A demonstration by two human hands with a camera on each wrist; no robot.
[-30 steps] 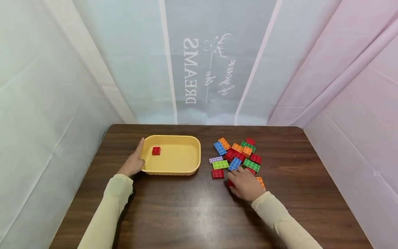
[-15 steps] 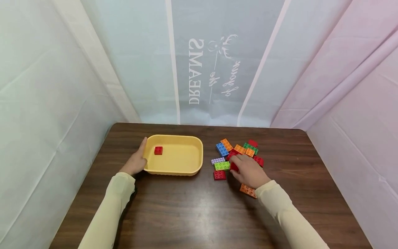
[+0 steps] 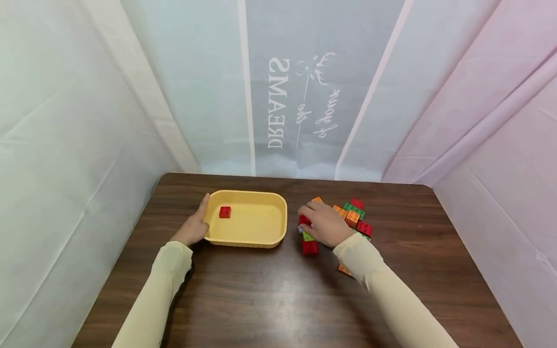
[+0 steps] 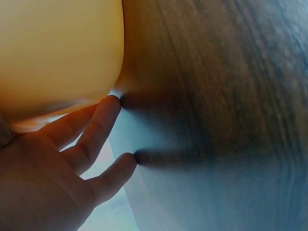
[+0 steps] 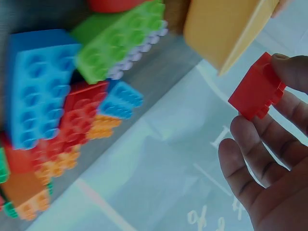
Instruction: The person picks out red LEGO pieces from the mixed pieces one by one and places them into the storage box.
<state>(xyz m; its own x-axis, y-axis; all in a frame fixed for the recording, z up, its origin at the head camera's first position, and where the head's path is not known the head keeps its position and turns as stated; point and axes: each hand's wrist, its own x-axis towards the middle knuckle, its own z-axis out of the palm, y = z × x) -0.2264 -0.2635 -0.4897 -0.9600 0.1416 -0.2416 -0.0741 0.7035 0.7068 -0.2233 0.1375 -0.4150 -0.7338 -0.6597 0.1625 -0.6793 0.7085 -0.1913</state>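
The red block [image 5: 255, 89] is pinched btwn the thumb & fingers of yr R hand [image 3: 328, 224], by the block pile [image 3: 353, 218], near the yellow tray [image 3: 256, 227] w/ 1 other red block [image 3: 225, 212] in it, & yr L hand [image 3: 193, 228] touches the tray's end, fingers loosely out.

The right hand [image 3: 327, 223], pinching a red brick [image 5: 255, 91], has traversed from the near side of the brick pile [image 3: 352, 219] to its left side, closer to the yellow tray [image 3: 256, 222]
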